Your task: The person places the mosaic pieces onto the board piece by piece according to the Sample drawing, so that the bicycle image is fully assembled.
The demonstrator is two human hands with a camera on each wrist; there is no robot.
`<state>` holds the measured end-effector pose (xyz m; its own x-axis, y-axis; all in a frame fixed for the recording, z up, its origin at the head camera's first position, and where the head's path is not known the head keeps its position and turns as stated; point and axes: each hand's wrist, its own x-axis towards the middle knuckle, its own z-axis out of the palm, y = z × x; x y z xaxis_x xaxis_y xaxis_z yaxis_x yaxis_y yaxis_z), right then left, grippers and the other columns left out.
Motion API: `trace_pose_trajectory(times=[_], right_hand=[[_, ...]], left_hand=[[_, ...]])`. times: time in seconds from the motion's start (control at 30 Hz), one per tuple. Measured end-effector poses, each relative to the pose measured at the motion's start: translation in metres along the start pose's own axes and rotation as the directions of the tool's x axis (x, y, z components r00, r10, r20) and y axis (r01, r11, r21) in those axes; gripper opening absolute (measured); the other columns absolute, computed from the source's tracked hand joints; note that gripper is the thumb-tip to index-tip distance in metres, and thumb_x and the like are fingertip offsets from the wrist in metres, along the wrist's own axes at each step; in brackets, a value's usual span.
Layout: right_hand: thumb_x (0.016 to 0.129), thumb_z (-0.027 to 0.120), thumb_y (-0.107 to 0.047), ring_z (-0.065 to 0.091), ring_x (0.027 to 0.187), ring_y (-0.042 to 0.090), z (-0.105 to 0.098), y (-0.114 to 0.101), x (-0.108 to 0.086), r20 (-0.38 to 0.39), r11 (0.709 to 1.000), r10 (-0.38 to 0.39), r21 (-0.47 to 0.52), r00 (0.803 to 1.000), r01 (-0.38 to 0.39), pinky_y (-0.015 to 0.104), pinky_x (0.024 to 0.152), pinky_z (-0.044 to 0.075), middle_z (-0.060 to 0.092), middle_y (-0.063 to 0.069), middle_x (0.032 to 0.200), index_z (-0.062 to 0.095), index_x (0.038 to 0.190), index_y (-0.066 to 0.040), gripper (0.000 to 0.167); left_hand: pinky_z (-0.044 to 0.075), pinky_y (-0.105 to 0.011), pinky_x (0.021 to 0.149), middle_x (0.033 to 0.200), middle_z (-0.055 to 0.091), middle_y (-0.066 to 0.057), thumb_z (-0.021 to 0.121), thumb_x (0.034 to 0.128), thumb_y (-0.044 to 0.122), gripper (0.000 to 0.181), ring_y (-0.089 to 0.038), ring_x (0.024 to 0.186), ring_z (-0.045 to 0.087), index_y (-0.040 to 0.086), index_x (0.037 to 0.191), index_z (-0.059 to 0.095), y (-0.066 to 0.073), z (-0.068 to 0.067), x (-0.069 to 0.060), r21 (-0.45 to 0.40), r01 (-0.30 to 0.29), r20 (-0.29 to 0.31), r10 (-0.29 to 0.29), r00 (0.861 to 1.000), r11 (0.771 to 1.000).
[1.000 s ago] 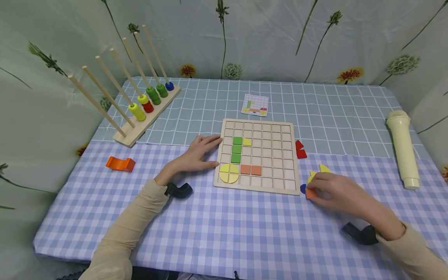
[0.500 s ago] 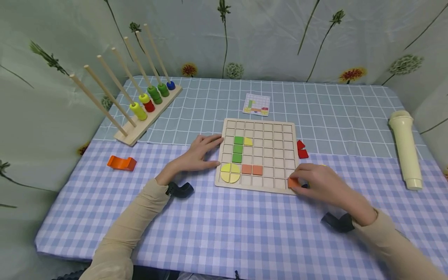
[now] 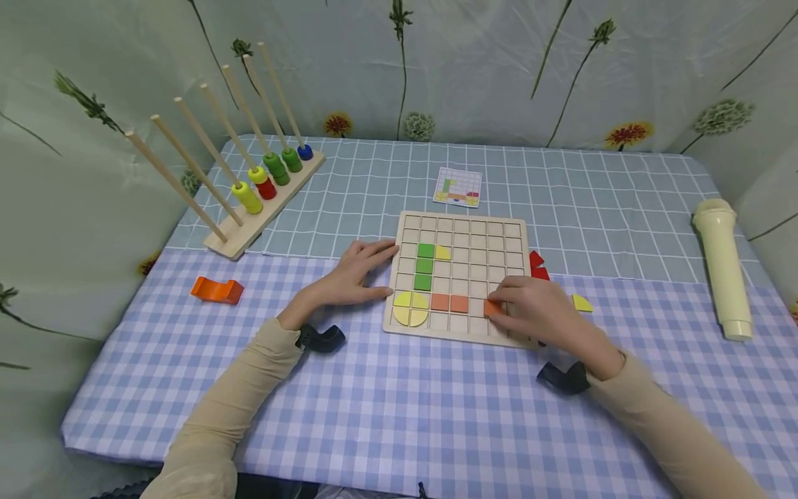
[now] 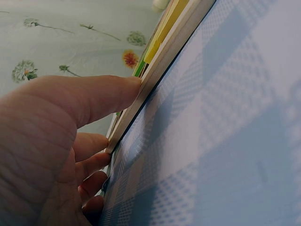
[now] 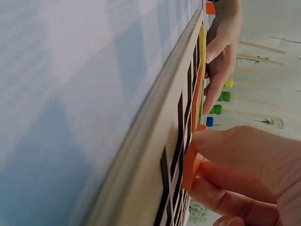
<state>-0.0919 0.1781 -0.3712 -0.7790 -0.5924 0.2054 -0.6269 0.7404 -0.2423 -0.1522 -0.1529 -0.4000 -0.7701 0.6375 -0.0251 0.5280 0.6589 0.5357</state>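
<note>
Bench (image 3: 386,409): checked cloth on the near side, gridded cloth on the far side.
Peg rack (image 3: 268,210): far left, seven pegs, beads on five.
Board (image 3: 479,257): mid-bench, gridded, partly filled.
Cream tube (image 3: 721,270): far right, well apart from the work.
Left hand (image 3: 351,278): fingers spread, thumb and tips at board's left edge; grips nothing, probably steadying.
Right hand (image 3: 536,308): over board's lower right; fingers closed to a pinch on one orange tile.
Card (image 3: 458,188): beyond board, printed grid with coloured cells; likely the pattern being copied.
Orange block (image 3: 216,291): left, on checked cloth.
Yellow disc (image 3: 402,299): four quarters, board's lower left corner.
Green tiles (image 3: 423,266): three in a column, yellow piece (image 3: 443,253) beside the top one.
Placed orange tiles (image 3: 440,302): two, adjacent cells, right of disc.
Loose pieces: red pieces (image 3: 539,273) just off board's right edge, yellow quarter (image 3: 582,303) right of the right hand.
Held orange tile (image 5: 190,165): tilted, at board surface; contact unclear. Step looks like extending the orange row. Next move calls for closing the gap leftward, levelling, seating, letting go.
</note>
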Motion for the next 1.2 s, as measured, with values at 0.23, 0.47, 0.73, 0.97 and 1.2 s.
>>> trace_pose_trajectory(times=[0.23, 0.47, 0.73, 0.97, 1.2], right_hand=[[0.076, 0.075, -0.017, 0.062, 0.073, 0.012, 0.002, -0.005, 0.012, 0.023, 0.999, 0.013, 0.035, 1.0, -0.013, 0.025, 0.061, 0.048, 0.069, 0.0, 0.084, 0.076, 0.089, -0.011, 0.015], [0.078, 0.074, -0.019, 0.062, 0.077, 0.014, 0.0, -0.006, 0.019, 0.045, 0.999, 0.024, 0.027, 0.999, -0.026, 0.028, 0.065, 0.05, 0.069, 0.002, 0.086, 0.076, 0.092, -0.01, 0.017], [0.078, 0.075, -0.022, 0.062, 0.082, 0.015, -0.001, -0.006, 0.019, 0.042, 0.998, 0.033, 0.044, 0.999, -0.035, 0.032, 0.072, 0.051, 0.069, 0.002, 0.09, 0.075, 0.096, -0.009, 0.022], [0.072, 0.079, -0.013, 0.062, 0.073, 0.012, -0.008, 0.002, -0.002, -0.083, 0.999, -0.049, -0.001, 0.995, 0.049, 0.025, 0.06, 0.049, 0.068, 0.001, 0.084, 0.076, 0.09, -0.009, 0.019], [0.068, 0.08, -0.012, 0.059, 0.065, 0.01, -0.01, 0.007, -0.026, -0.138, 0.999, -0.049, -0.014, 0.989, 0.047, 0.02, 0.053, 0.044, 0.068, -0.001, 0.078, 0.075, 0.085, -0.01, 0.019]], left_hand=[[0.023, -0.05, 0.103, 0.156, 0.023, -0.01, 0.065, 0.0857, 0.035, 0.078, -0.03, 0.127, 0.028, 0.011, 0.149, 0.026, 0.0, -0.004, 0.003, 0.014, -0.007, -0.011, 0.007, 1.0, 1.0], [0.024, -0.05, 0.102, 0.156, 0.024, -0.009, 0.064, 0.0859, 0.035, 0.077, -0.029, 0.125, 0.029, 0.011, 0.149, 0.026, 0.001, -0.007, 0.005, 0.018, -0.011, -0.022, 0.012, 1.0, 1.0], [0.024, -0.05, 0.101, 0.156, 0.025, -0.009, 0.065, 0.0851, 0.035, 0.078, -0.029, 0.123, 0.03, 0.011, 0.149, 0.028, 0.001, -0.009, 0.007, 0.025, -0.011, -0.034, 0.012, 0.999, 1.0], [0.024, -0.05, 0.101, 0.155, 0.025, -0.01, 0.065, 0.0851, 0.035, 0.078, -0.03, 0.125, 0.029, 0.01, 0.148, 0.028, 0.002, -0.003, 0.007, 0.011, -0.013, -0.027, 0.014, 1.0, 1.0], [0.024, -0.05, 0.102, 0.155, 0.027, -0.01, 0.066, 0.0842, 0.035, 0.077, -0.03, 0.126, 0.03, 0.011, 0.148, 0.029, -0.002, 0.004, 0.0, 0.02, -0.009, -0.036, 0.009, 0.999, 1.0]])
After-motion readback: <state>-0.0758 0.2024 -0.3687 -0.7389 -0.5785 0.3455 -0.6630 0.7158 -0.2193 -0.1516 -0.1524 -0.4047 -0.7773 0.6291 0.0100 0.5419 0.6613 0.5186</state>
